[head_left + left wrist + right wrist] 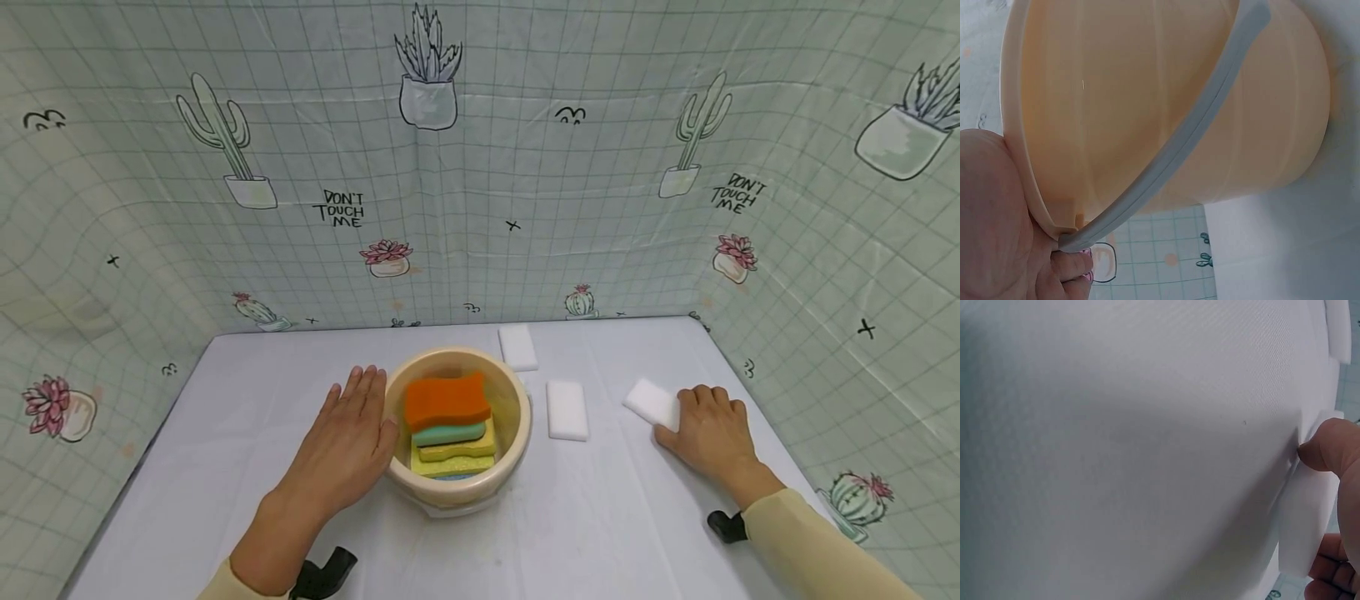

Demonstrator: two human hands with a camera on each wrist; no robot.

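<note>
White sponge (649, 402) lies between right thumb (1335, 445) and fingers (1334, 575).

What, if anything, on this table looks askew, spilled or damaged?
Nothing looks spilled or damaged. Only the white block pinched by the right hand looks askew, slanting while the other two white blocks, nearer the bucket, lie roughly parallel.

Seen from head height, the left hand (341, 446) sits near half past seven, its back showing, fingers straight and close together, aimed at one o'clock. The right hand (708, 433), at four o'clock, slants towards eleven, thumb and bent fingers apparently pinching, though its own wrist view crops it.
</note>
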